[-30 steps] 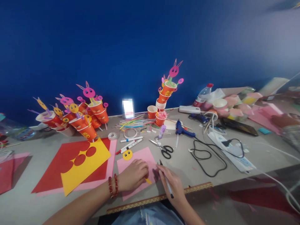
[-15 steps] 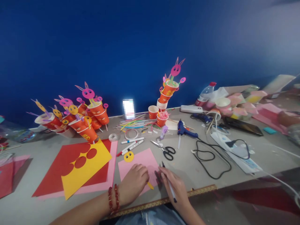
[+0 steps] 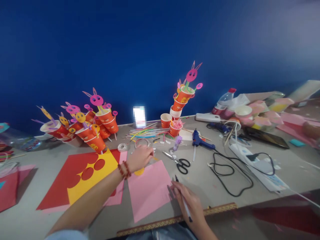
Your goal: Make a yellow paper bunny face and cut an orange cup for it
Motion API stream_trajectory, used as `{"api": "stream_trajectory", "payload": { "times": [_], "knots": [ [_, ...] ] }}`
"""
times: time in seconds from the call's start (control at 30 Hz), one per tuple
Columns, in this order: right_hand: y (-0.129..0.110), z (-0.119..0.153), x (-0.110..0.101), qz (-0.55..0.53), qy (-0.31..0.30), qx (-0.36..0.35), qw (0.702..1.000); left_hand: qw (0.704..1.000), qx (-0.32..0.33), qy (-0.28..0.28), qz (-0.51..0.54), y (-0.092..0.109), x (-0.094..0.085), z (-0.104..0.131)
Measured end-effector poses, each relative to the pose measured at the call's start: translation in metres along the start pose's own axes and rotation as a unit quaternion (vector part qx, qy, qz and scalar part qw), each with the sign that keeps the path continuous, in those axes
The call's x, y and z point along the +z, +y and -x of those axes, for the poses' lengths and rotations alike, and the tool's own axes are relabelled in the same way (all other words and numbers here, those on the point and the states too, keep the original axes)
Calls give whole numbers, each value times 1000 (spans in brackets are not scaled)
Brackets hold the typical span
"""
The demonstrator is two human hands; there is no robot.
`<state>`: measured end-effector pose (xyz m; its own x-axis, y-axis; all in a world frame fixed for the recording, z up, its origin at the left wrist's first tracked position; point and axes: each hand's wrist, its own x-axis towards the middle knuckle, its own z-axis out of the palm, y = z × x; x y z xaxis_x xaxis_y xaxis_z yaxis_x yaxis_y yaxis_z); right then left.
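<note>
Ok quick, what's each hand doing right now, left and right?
Left hand: fingers closed around a small yellow piece, above the markers; the grip itself is blurred.
Right hand: holding a pen, resting at the edge of the pink paper.

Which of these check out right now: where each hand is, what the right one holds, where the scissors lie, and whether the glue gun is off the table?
1. The right hand holds a pen. True.
2. The left hand lies flat on the pink sheet. False: it is raised beyond the sheet's far edge, near the markers.
3. The scissors lie on the table, apart from both hands. True.
4. The blue glue gun is in a hand. False: it lies on the table.
</note>
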<state>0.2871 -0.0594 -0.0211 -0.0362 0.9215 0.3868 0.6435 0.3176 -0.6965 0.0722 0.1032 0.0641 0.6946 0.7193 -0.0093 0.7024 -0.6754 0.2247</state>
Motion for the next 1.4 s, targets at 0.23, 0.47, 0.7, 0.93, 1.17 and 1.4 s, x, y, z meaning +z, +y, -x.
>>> {"api": "stream_trajectory", "payload": {
  "times": [0.23,0.47,0.7,0.93,1.17,1.4],
  "knots": [
    [1,1,-1,-16,2,-10,1000,998,42,-24,-34,-11,18,-71],
    [-1,1,0,-38,21,1,999,998,37,46,-14,-10,12,-54],
    [14,-35,-33,90,-141,-71,983,994,37,75,76,20,36,57],
    [53,-91,-71,303,-164,-115,932,994,83,-30,65,32,65,127],
    [79,-101,-88,404,-157,-84,897,995,43,-79,37,36,52,131],
    [48,-88,-69,331,-143,-103,927,996,-15,-83,6,53,50,133]
  ]
}}
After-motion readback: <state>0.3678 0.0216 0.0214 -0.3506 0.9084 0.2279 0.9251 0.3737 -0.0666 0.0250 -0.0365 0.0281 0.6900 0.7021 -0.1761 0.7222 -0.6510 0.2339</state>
